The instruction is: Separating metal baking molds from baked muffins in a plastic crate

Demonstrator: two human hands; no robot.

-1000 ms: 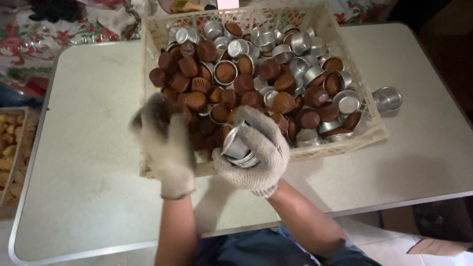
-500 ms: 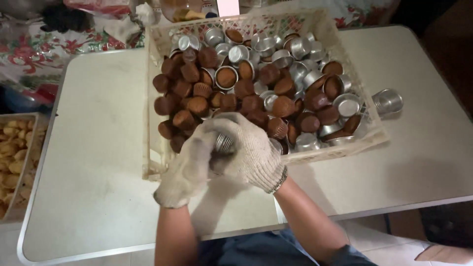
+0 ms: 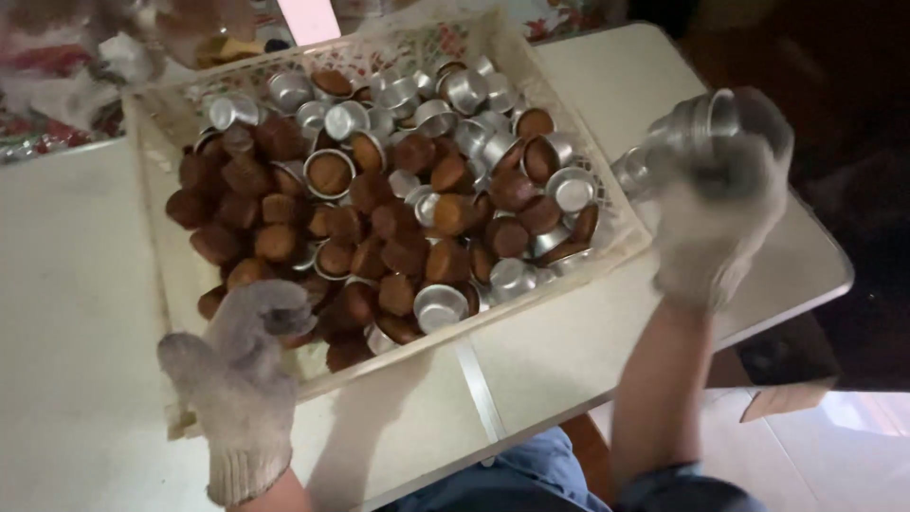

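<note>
Holding a stack of metal cups [image 3: 678, 133] lying sideways, its long axis left-right, the right hand [image 3: 720, 204] hovers beyond the basket [image 3: 621, 223]. Left hand [image 3: 242, 379], loosely curled and empty, rests at the basket's near rim on the counter [image 3: 85, 313], beside brown cakes [image 3: 379, 246].

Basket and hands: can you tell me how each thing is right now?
Basket: on the table, full of cakes and cups.
Brown cakes: loose, piled mostly in the left and middle.
Metal cups: mostly empty, some holding cakes.
Left hand: gloved, at the basket's near edge, holding nothing visible.
Right hand: gloved, raised beside the basket, gripping a stack of metal cups.
Table: white, bearing the basket.
</note>
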